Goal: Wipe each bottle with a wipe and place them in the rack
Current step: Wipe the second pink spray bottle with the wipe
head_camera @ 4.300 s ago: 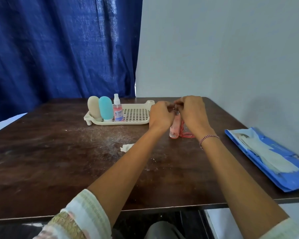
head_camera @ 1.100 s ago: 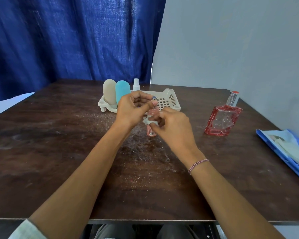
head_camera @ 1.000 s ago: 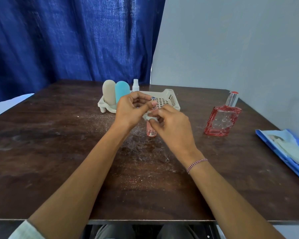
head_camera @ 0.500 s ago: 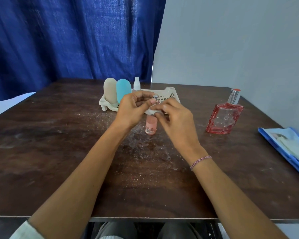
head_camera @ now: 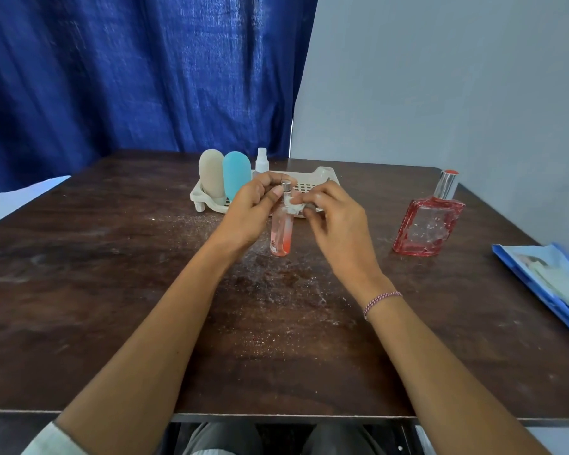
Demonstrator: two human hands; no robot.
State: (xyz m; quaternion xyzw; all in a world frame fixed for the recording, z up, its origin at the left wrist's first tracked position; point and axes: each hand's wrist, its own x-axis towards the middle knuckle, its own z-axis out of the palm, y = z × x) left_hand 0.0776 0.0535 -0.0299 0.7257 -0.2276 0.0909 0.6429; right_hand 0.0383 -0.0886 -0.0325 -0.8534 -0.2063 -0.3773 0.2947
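Note:
My left hand (head_camera: 255, 208) grips the neck of a slim pink spray bottle (head_camera: 281, 233) with a silver top, held upright just above the table. My right hand (head_camera: 334, 221) pinches a small white wipe (head_camera: 293, 206) against the bottle's upper part. Behind my hands stands the cream rack (head_camera: 321, 175), which holds a beige bottle (head_camera: 211, 175), a light blue bottle (head_camera: 236, 174) and a small white spray bottle (head_camera: 262, 160). A large red square perfume bottle (head_camera: 427, 224) stands on the table to the right.
A blue wipe pack (head_camera: 549, 277) lies open at the table's right edge. The dark wooden table (head_camera: 112, 290) carries white specks around the middle. A blue curtain hangs behind and a grey wall runs along the right.
The pink bottle has risen a little and more of its body shows below my hands. My right hand has slid the wipe up towards the bottle's neck.

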